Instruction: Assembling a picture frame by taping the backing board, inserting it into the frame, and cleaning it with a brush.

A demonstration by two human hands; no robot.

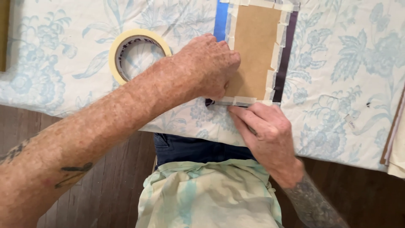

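Note:
A brown board (255,46) lies on a dark and blue sheet (220,21), its edges held down by strips of pale masking tape (239,100). My left hand (206,65) rests knuckles-up on the board's near left corner, fingers curled down onto it. At the near edge, my right hand (263,128) presses its fingertips flat along the tape strip. A roll of cream masking tape (137,52) lies flat on the cloth just left of my left wrist.
A white cloth with a pale blue flower print (346,67) covers the table. Stacked boards or papers (394,139) show at the right edge. Dark wooden floor (114,190) lies below the table's near edge, with my lap in jeans and a pale green shirt.

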